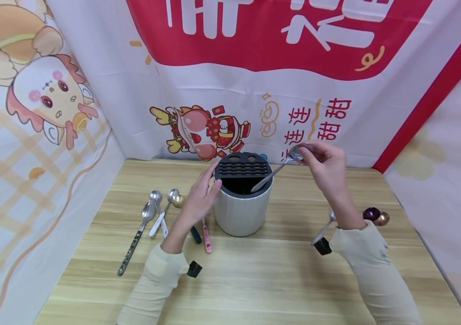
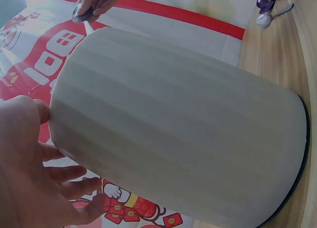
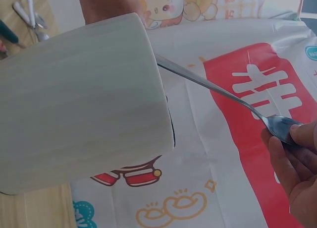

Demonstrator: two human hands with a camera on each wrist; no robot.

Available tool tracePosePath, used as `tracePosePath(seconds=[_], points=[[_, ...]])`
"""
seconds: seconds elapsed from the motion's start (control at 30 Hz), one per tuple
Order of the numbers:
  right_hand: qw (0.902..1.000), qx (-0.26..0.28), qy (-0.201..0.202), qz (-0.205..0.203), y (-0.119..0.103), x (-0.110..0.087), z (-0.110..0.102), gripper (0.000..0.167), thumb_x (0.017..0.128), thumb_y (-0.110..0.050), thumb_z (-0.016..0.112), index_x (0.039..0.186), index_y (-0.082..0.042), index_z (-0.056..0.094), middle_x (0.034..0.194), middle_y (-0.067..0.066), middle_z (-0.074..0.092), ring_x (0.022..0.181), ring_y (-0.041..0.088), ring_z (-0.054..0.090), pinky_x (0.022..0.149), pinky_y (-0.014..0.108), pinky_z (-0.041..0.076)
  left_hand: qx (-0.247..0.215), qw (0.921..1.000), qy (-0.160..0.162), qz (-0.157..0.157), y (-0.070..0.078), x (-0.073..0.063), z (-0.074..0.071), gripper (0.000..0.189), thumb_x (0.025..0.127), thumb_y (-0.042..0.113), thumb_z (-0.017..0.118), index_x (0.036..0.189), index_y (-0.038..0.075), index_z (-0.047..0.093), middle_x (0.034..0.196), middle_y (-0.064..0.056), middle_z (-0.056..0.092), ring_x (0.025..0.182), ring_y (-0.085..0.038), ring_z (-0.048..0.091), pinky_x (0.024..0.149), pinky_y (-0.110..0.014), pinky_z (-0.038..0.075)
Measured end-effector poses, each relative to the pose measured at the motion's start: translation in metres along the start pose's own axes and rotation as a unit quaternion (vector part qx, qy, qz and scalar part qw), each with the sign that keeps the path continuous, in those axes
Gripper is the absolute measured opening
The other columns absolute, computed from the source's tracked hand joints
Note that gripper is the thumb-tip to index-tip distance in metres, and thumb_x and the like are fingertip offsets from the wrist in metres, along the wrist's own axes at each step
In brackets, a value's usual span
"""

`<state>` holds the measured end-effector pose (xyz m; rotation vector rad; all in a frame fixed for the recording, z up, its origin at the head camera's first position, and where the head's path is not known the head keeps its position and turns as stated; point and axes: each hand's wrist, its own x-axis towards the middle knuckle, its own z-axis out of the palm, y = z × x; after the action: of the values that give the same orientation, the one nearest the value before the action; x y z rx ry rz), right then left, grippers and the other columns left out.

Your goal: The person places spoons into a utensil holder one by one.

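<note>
A white ribbed utensil holder [image 1: 240,216] with a dark slotted top [image 1: 243,169] stands upright on the table. My left hand [image 1: 199,198] rests on its left side near the rim, fingers spread and fairly straight, as the left wrist view also shows. By its bowl, my right hand [image 1: 328,164] pinches a silver spoon [image 3: 208,85] between thumb and fingers. The spoon slants down to the left, its handle end at the holder's open front compartment [image 1: 236,185]. How far the handle reaches inside is hard to tell.
Left of the holder lie several spoons, among them one with a dark patterned handle [image 1: 131,250] and one with a pink handle [image 1: 207,239]. Near my right forearm lie a silver spoon [image 1: 323,232], a purple spoon [image 1: 371,213] and a copper-coloured one [image 1: 382,219]. Printed cloth [image 1: 125,90] hangs behind.
</note>
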<state>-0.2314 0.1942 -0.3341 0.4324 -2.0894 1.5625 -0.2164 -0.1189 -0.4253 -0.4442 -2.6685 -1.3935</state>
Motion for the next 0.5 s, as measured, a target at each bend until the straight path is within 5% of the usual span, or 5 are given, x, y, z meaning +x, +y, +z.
tracePosePath(seconds=[0.23, 0.5], points=[[0.9999, -0.009, -0.011, -0.009, -0.0014, -0.0004, 0.0026, 0.016, 0.092, -0.005, 0.069, 0.101, 0.008, 0.073, 0.084, -0.017, 0.07, 0.068, 0.001, 0.067, 0.063, 0.016, 0.058, 0.001, 1.0, -0.007, -0.001, 0.0004, -0.0002, -0.0003, 0.059, 0.105, 0.051, 0.034, 0.159, 0.038, 0.013, 0.168, 0.002, 0.016, 0.154, -0.028, 0.02, 0.122, -0.059, 0.024], [0.9977, -0.049, -0.042, -0.02, -0.0028, -0.0008, 0.0081, 0.015, 0.092, -0.005, 0.068, 0.102, 0.005, 0.074, 0.093, 0.019, 0.074, 0.071, -0.001, 0.066, 0.066, 0.013, 0.057, -0.008, 0.9999, -0.012, 0.005, -0.0019, 0.0026, 0.002, 0.059, 0.106, 0.049, 0.033, 0.159, 0.037, 0.01, 0.168, 0.004, 0.013, 0.155, -0.025, 0.016, 0.124, -0.055, 0.021]])
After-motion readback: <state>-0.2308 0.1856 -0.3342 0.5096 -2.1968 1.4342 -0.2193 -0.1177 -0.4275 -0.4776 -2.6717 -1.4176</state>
